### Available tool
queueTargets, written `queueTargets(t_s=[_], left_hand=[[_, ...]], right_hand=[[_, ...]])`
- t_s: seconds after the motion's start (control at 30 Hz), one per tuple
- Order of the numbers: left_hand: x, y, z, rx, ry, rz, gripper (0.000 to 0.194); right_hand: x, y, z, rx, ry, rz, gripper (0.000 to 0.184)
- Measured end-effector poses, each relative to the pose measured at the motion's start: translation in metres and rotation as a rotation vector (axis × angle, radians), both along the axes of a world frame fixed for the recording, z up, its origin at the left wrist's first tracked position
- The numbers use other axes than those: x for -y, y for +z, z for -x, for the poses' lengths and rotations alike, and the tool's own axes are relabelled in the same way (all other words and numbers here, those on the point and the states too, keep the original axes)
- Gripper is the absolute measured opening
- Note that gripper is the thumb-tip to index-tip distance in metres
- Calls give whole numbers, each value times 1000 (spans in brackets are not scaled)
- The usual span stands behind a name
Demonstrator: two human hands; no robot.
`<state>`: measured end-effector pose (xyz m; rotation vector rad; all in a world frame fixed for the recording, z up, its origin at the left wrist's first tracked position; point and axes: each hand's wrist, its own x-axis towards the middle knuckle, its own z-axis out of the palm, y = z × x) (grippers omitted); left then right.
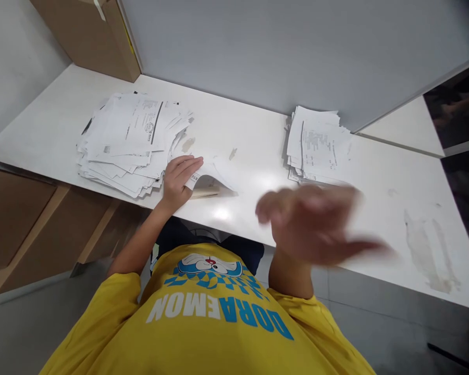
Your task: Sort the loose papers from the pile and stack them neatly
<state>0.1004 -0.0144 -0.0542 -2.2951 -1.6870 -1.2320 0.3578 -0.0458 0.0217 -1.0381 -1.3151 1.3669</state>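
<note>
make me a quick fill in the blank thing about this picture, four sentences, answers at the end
1. The left hand touches a curled sheet of ____.
2. The right hand looks ____ rather than sharp.
3. In the picture, the larger stack lies to the ____ of the smaller stack.
4. The yellow shirt spells DORAEMON in white and ____ letters.

Missing words: paper; blurred; left; blue

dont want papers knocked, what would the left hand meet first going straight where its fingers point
Beyond the curled paper sheet at the left hand, the first thing in line is probably the smaller paper stack, though depth is unclear.
</note>
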Motion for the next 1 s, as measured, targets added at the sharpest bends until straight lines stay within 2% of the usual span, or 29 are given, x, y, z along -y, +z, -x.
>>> queueTargets(t_s=[0.07,0.1,0.17,0.23,0.27,0.33,0.47,0.57,0.67,0.77,0.83,0.93,1.0], left_hand=[[5,4,-21,122,54,-15,43],[9,6,-31,174,51,-17,43],[18,5,-51,232,-62,-31,42],[27,0,-65,221,-223,-52,41],[31,-4,-70,198,-292,-56,41],[34,-11,-75,116,-416,-50,41],[30,-19,-75,-88,-682,-38,38],[25,-23,-74,-202,-774,-28,45],[24,-24,-73,-307,-741,48,57],[28,-22,-69,-351,-622,121,65],[31,-18,-62,-330,-480,135,63],[31,-17,-43,-256,-217,142,52],[30,-19,-29,-214,-118,163,44]], right_hand=[[0,-7,-1,69,3,0,39],[4,-14,-2,128,65,28,40],[17,-30,-6,198,250,143,43],[31,-45,-13,89,321,252,57],[36,-51,-17,-16,283,286,64],[41,-57,-25,-199,114,326,71],[37,-59,-43,-343,-229,370,56],[35,-66,-49,-349,-337,426,49],[37,-80,-44,-303,-354,518,54],[41,-91,-32,-278,-435,522,51],[42,-96,-26,-268,-490,484,45],[42,-98,-22,-245,-490,464,40],[42,-99,-21,-225,-475,461,39]])
